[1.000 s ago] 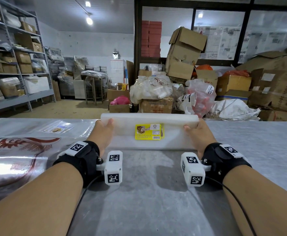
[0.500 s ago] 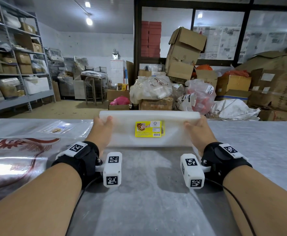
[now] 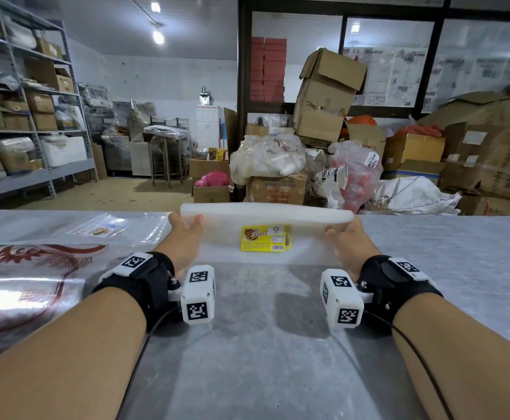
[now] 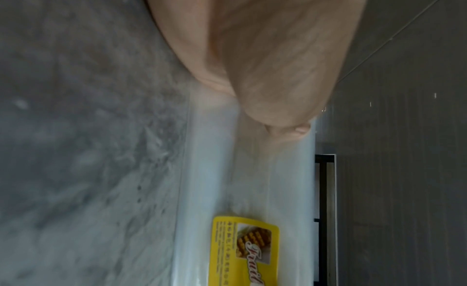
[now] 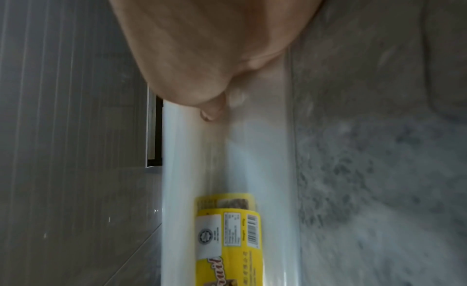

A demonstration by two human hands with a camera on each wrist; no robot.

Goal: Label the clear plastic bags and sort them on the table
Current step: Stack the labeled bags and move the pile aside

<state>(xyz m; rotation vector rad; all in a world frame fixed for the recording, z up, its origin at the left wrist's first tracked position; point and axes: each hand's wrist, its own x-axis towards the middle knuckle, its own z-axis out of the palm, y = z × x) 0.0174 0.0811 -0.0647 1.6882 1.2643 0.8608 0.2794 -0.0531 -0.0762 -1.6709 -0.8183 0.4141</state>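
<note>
Both hands, the left hand (image 3: pixel 187 234) and right hand (image 3: pixel 346 237), pinch the ends of a bag stack (image 3: pixel 266 234) on the bench (image 3: pixel 278 344), its yellow label (image 3: pixel 265 238) already stuck on; sorting beside the printed bags (image 3: pixel 35 268) left of it seemingly remains.

A yellow label (image 3: pixel 265 238) on the stack of clear bags (image 3: pixel 266 230) bears a red script word, perhaps "Fruit", a barcode and unreadable small print; a sack (image 3: pixel 357 174) behind the stack reads "Small (40's)".
</note>
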